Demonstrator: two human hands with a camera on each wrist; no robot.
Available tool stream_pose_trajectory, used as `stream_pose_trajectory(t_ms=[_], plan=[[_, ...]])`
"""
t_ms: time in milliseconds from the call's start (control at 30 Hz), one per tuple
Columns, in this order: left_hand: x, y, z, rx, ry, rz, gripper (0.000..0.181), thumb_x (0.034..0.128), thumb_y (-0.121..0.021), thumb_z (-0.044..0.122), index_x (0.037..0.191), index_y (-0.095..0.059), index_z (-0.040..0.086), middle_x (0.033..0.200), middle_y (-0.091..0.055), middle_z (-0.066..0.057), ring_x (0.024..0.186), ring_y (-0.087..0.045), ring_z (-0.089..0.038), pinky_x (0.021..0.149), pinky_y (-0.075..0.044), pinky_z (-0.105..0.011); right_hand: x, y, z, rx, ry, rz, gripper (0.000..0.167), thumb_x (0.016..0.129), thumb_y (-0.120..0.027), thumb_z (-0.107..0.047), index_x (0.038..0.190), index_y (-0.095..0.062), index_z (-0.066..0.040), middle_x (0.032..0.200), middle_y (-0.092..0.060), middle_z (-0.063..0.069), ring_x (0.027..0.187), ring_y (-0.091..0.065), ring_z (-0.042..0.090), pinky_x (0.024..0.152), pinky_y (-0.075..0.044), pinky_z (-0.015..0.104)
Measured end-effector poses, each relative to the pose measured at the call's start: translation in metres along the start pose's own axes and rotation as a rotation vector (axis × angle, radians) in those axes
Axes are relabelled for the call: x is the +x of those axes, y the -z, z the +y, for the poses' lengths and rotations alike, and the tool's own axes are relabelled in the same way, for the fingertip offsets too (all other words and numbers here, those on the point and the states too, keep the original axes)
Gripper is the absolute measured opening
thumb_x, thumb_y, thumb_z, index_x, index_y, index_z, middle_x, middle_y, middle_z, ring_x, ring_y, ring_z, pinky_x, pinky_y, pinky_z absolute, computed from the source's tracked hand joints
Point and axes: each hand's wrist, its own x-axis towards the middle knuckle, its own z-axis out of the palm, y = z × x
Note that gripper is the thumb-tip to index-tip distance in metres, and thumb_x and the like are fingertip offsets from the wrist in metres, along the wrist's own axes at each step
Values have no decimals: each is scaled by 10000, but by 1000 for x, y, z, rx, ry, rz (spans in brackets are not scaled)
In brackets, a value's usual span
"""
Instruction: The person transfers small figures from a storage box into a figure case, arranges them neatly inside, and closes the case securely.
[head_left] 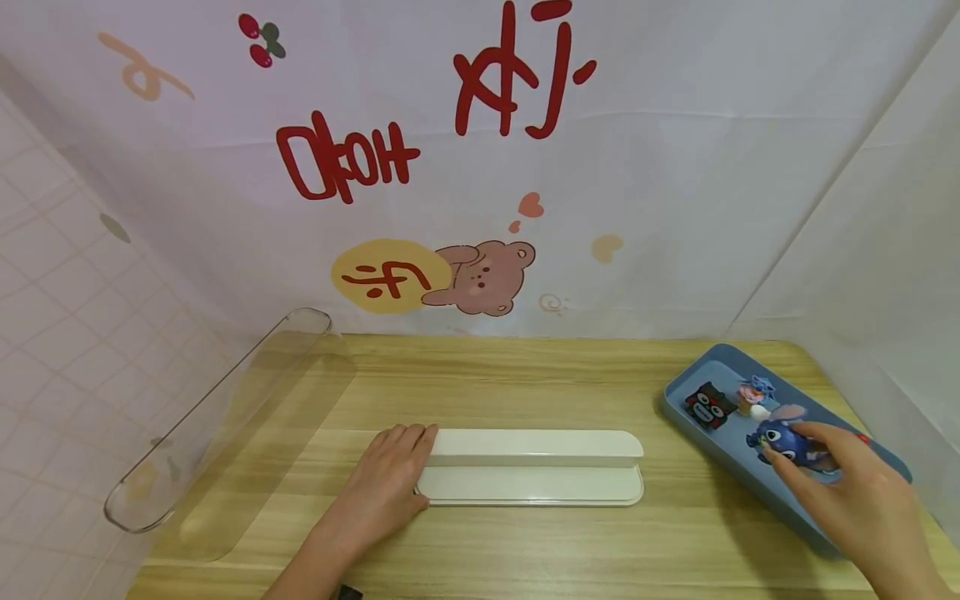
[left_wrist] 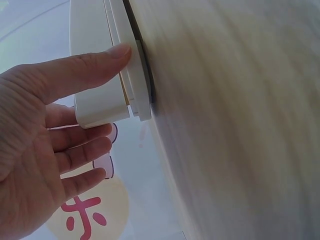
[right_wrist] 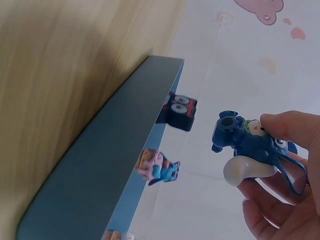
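Observation:
My right hand pinches a dark blue big-eared figurine between thumb and fingers, over the blue tray. In the right wrist view the figurine shows a white rounded part and a thin blue loop. My left hand grips the left end of a long white box lying on the table. The left wrist view shows that thumb on the edge of the box, with the fingers behind it.
Inside the blue tray are a black-and-red figure and a small pink-and-blue figure. A clear long container stands at the left of the wooden table. A printed white cloth hangs behind.

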Motion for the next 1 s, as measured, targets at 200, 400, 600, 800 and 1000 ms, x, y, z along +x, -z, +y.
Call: stream_pose_trajectory(t_ms=[200, 400, 600, 800, 1000], plan=[[1, 1, 0, -14, 2, -6, 926, 627, -1011, 141, 1423, -577, -52, 1323, -640, -162, 1205, -590, -335, 1073, -466, -518, 1, -5, -10, 55, 35, 18, 521, 637, -958, -59, 1096, -718, -5, 944, -715, 205, 811, -427, -218, 577, -374, 80], [2, 0, -3, -12, 4, -15, 937, 629, -1010, 175, 1429, -574, -42, 1328, -646, -140, 1193, -585, -319, 1082, -455, -510, 3, -12, -19, 103, 127, 67, 515, 634, -937, -40, 1106, -732, -35, 1001, -726, 188, 967, -395, -258, 647, -389, 87], [2, 1, -4, -12, 1, -22, 937, 636, -1011, 188, 1432, -572, -38, 1330, -647, -135, 1188, -582, -311, 1091, -449, -502, 5, -18, -31, 127, 214, 97, 525, 632, -909, -41, 1128, -738, -30, 1040, -731, 135, 1029, -421, -261, 707, -414, 50], [2, 3, -4, -9, -12, -3, 936, 614, -1020, 163, 1414, -581, -46, 1309, -654, -140, 1168, -590, -314, 1074, -463, -507, 8, -22, -44, 149, 237, 90, 489, 665, -888, -35, 1128, -731, -10, 1052, -727, 134, 1037, -449, -248, 752, -413, 30], [2, 3, -3, -15, -3, -16, 937, 624, -1016, 159, 1424, -573, -47, 1315, -650, -141, 1180, -585, -317, 1078, -461, -505, 10, -27, -55, 185, 234, 79, 532, 628, -904, 14, 1129, -729, -25, 1083, -725, 153, 1099, -446, -236, 831, -384, 5]])
